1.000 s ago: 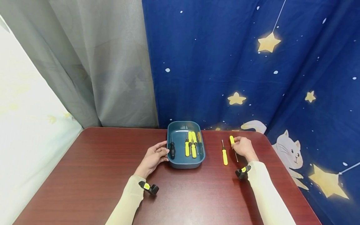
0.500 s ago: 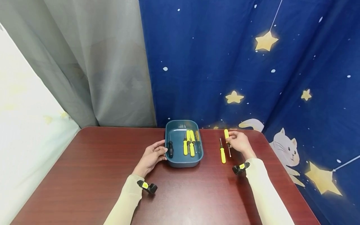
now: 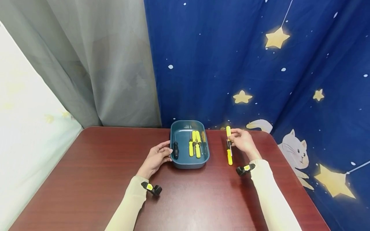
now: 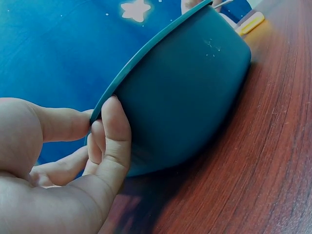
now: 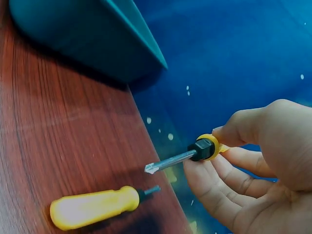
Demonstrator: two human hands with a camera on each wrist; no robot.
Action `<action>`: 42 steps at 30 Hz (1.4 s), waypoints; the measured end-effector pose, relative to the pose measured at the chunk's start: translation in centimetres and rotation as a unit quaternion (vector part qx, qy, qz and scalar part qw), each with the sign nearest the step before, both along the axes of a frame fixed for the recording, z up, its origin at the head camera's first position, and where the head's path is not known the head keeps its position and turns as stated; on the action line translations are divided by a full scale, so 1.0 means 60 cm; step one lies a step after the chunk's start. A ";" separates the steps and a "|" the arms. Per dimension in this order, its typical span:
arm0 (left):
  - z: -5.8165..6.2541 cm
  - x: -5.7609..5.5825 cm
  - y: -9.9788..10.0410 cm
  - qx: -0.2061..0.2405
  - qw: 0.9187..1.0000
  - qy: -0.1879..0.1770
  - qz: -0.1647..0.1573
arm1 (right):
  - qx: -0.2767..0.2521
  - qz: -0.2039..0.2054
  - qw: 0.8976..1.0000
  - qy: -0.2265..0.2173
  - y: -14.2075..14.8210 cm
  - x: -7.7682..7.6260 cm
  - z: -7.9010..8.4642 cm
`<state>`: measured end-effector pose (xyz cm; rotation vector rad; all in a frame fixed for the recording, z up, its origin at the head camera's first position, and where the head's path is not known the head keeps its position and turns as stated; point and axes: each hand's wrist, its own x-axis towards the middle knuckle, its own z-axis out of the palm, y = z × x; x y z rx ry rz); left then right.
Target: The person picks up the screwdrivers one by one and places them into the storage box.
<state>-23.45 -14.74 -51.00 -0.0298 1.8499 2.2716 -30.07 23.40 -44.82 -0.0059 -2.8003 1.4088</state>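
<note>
My left hand [image 3: 154, 159] pinches the left rim of a blue-green plastic bin [image 4: 180, 92], thumb on one side of the wall and fingers on the other. Inside the bin lie a black-handled screwdriver [image 3: 176, 150] at the left and several yellow-handled screwdrivers [image 3: 191, 149] toward the right. My right hand [image 3: 242, 141] holds a yellow-handled screwdriver [image 5: 204, 147] above the table, its cross-shaped tip pointing away from the palm. Below it a second yellow screwdriver [image 5: 95, 208] lies on the table, right of the bin; in the head view the held one overlaps it.
The reddish-brown wooden table [image 3: 121, 144] ends at a back edge against a blue star-patterned curtain [image 3: 202, 64] and a grey curtain [image 3: 124, 70]. A brown-toned tool [image 3: 203, 137] lies along the bin's right wall. Each wrist wears a small black camera [image 3: 154, 189].
My right hand has lifted the yellow screwdriver off the table and carried it left, over the other one lying there. The left hand keeps its hold on the bin, which stays in place.
</note>
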 end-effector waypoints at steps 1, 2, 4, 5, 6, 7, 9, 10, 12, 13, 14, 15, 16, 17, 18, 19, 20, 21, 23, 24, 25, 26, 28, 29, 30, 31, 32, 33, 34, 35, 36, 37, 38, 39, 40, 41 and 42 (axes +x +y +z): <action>0.000 0.000 0.000 0.000 1.000 0.001 0.000 | -0.004 0.002 1.000 0.002 -0.003 0.000 0.001; -0.001 0.000 0.000 -0.001 1.000 0.002 -0.001 | -0.007 0.004 1.000 0.003 -0.006 0.001 0.002; -0.001 -0.001 -0.001 -0.002 1.000 0.003 -0.001 | -0.015 0.008 1.000 0.007 -0.012 0.002 0.006; -0.001 -0.001 -0.001 -0.003 1.000 0.004 0.000 | -0.020 0.008 1.000 0.008 -0.015 0.003 0.007; -0.001 -0.001 -0.001 -0.002 1.000 0.004 0.000 | -0.024 0.008 1.000 0.009 -0.018 0.004 0.009; -0.002 -0.001 -0.001 -0.004 1.000 0.004 -0.001 | -0.030 0.009 0.999 0.010 -0.021 0.004 0.010; -0.002 -0.001 0.000 -0.003 1.000 0.004 0.000 | -0.038 0.008 0.999 0.009 -0.028 0.006 0.013; -0.001 0.000 0.000 -0.003 1.000 0.004 0.000 | -0.041 0.009 0.999 0.009 -0.032 0.007 0.014; -0.001 0.000 0.000 -0.003 1.000 0.004 -0.001 | -0.046 0.010 0.999 0.009 -0.039 0.009 0.014; -0.001 0.000 0.000 -0.003 1.000 0.003 -0.001 | -0.048 0.012 0.999 0.008 -0.043 0.009 0.015; -0.001 0.000 0.001 -0.001 1.000 0.002 -0.001 | -0.049 0.013 0.999 0.007 -0.047 0.010 0.016; 0.000 0.000 0.000 -0.001 1.000 0.002 -0.001 | -0.051 0.013 0.999 0.007 -0.050 0.010 0.016; 0.000 0.000 0.000 -0.002 1.000 0.002 -0.002 | -0.051 0.015 0.999 0.007 -0.054 0.010 0.017; 0.000 0.000 0.000 -0.002 1.000 0.002 -0.003 | -0.052 0.016 0.998 0.008 -0.058 0.010 0.019; 0.000 0.000 0.000 -0.002 1.000 0.002 -0.004 | -0.051 0.019 0.998 0.009 -0.061 0.011 0.020; 0.000 -0.001 -0.001 -0.002 1.000 0.001 -0.004 | -0.052 0.021 0.998 0.008 -0.064 0.011 0.022; 0.000 -0.002 -0.001 -0.002 1.000 0.001 -0.004 | -0.053 0.023 0.998 0.008 -0.067 0.011 0.025; -0.001 -0.002 -0.001 -0.002 1.000 0.000 -0.004 | -0.053 0.025 0.998 0.008 -0.071 0.011 0.027; 0.000 -0.003 -0.001 -0.002 1.000 -0.001 -0.004 | -0.054 0.025 0.998 0.005 -0.076 0.012 0.032; 0.000 -0.004 -0.001 -0.001 1.000 -0.002 -0.004 | -0.055 0.026 0.998 0.004 -0.079 0.012 0.035; 0.000 -0.004 -0.002 -0.001 1.000 -0.002 -0.003 | -0.057 0.026 0.998 0.002 -0.083 0.013 0.037; 0.000 -0.004 -0.002 -0.001 1.000 -0.002 -0.004 | -0.059 0.027 0.998 0.002 -0.086 0.013 0.039; 0.000 -0.004 -0.001 0.000 1.000 -0.001 -0.004 | -0.061 0.031 0.998 0.004 -0.092 0.014 0.042; 0.000 -0.004 -0.001 0.001 1.000 -0.001 -0.004 | -0.063 0.035 0.997 0.007 -0.096 0.014 0.044; 0.001 -0.004 -0.001 0.002 1.000 -0.001 -0.004 | -0.063 0.039 0.997 0.008 -0.099 0.014 0.045; 0.000 -0.005 -0.001 0.002 1.000 0.000 -0.003 | -0.061 0.041 0.997 0.010 -0.102 0.014 0.045; 0.000 -0.005 0.000 0.003 1.000 0.000 -0.003 | -0.062 0.042 0.997 0.011 -0.105 0.014 0.046; 0.000 -0.005 0.000 0.003 1.000 0.000 -0.003 | -0.062 0.043 0.997 0.011 -0.109 0.014 0.047; 0.000 -0.005 0.000 0.003 1.000 0.000 -0.002 | -0.061 0.044 0.997 0.012 -0.112 0.013 0.047; 0.000 -0.004 0.000 0.003 1.000 0.000 -0.002 | -0.061 0.046 0.997 0.013 -0.116 0.013 0.047; -0.001 -0.004 0.000 0.004 1.000 0.000 -0.001 | -0.060 0.047 0.997 0.014 -0.119 0.012 0.047; 0.000 -0.004 0.000 0.004 1.000 0.000 0.000 | -0.058 0.049 0.997 0.016 -0.123 0.012 0.047; 0.000 -0.004 0.000 0.004 1.000 0.001 -0.001 | -0.060 0.049 0.997 0.017 -0.127 0.012 0.048; 0.000 -0.004 0.000 0.004 1.000 0.002 -0.001 | -0.058 0.050 0.997 0.018 -0.131 0.011 0.048; 0.000 -0.003 0.000 0.005 1.000 0.002 -0.001 | -0.056 0.051 0.997 0.018 -0.134 0.011 0.048; 0.000 -0.003 0.000 0.006 1.000 0.003 -0.001 | -0.053 0.053 0.997 0.018 -0.138 0.010 0.049; 0.000 -0.003 0.000 0.007 1.000 0.003 -0.002 | -0.051 0.052 0.997 0.018 -0.141 0.009 0.049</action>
